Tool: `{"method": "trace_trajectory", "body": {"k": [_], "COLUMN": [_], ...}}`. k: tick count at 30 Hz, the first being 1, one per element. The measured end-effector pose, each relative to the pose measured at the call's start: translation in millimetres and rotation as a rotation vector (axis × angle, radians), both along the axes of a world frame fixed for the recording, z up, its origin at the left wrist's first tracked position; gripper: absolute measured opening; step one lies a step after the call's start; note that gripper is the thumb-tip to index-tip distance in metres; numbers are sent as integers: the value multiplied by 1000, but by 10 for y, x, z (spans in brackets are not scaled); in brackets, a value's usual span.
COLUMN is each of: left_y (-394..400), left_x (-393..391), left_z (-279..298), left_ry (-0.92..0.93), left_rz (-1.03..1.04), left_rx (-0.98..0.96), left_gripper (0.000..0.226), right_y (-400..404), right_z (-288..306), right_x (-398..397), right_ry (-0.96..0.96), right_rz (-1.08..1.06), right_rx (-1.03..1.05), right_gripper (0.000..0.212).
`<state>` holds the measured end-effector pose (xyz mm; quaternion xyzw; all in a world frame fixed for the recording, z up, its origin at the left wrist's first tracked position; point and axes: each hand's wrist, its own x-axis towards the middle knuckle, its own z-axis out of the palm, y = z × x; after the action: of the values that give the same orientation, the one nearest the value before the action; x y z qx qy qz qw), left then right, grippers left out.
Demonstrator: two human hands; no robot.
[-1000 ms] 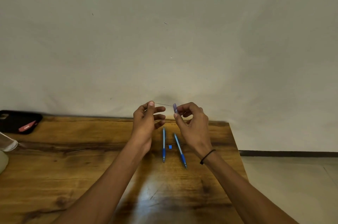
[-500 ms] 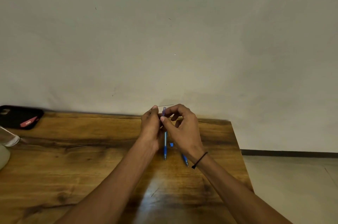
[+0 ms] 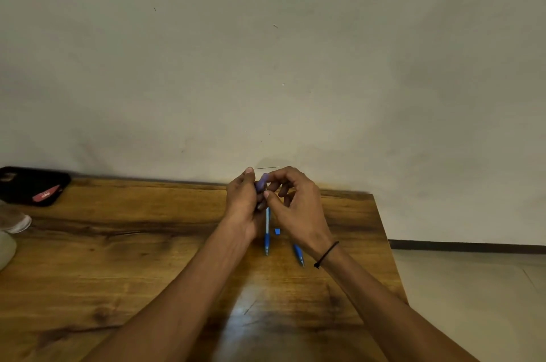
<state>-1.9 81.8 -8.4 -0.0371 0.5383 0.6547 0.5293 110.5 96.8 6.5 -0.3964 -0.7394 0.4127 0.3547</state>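
Observation:
My left hand (image 3: 243,201) pinches a thin pencil lead (image 3: 266,167) that sticks out to the right above my fingers. My right hand (image 3: 298,208) pinches a small purple lead case (image 3: 261,182), held upright right against my left hand. Both hands hover close together above the far side of the wooden table (image 3: 118,258). Under them lie two blue mechanical pencils: one (image 3: 267,236) points straight toward me, the other (image 3: 299,255) is mostly hidden by my right wrist. A tiny blue cap (image 3: 277,231) lies between them.
A black case (image 3: 32,184) with a red item on it sits at the table's far left corner. A clear glass (image 3: 14,221) and a pale rounded object (image 3: 6,248) stand at the left edge. The table's right edge drops to a tiled floor (image 3: 472,296).
My hands have come together: the right hand carried the purple case leftward until it met the left hand, and the lead now passes above it.

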Motion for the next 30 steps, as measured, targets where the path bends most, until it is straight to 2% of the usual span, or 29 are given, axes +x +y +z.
{"method": "trace_trajectory", "body": {"k": [5,10,14,22,30], "left_y": [-11,-68,-104,-125,-136], "left_x": [-45,-67,-110,-99,-85], "left_z": [-43,-79,-126,-122,-130], "left_ry": [30,33,66,95,86], "left_rz": [4,-21,-14,-32,-38], "left_rx": [47,50,42,44,56], "left_gripper": [46,34,41,42,40], "right_y": [144,317,297,252,175], "right_z": [-127,-400,-633,-740,-737], "right_x": [89,230,266,219,211], "right_ry": [-157,-496,-690,-870,-949], "right_rz": [3,131,189,244,289], "right_rx": [90,176,239,341,455], "right_gripper": [26,18,14,22,20]}}
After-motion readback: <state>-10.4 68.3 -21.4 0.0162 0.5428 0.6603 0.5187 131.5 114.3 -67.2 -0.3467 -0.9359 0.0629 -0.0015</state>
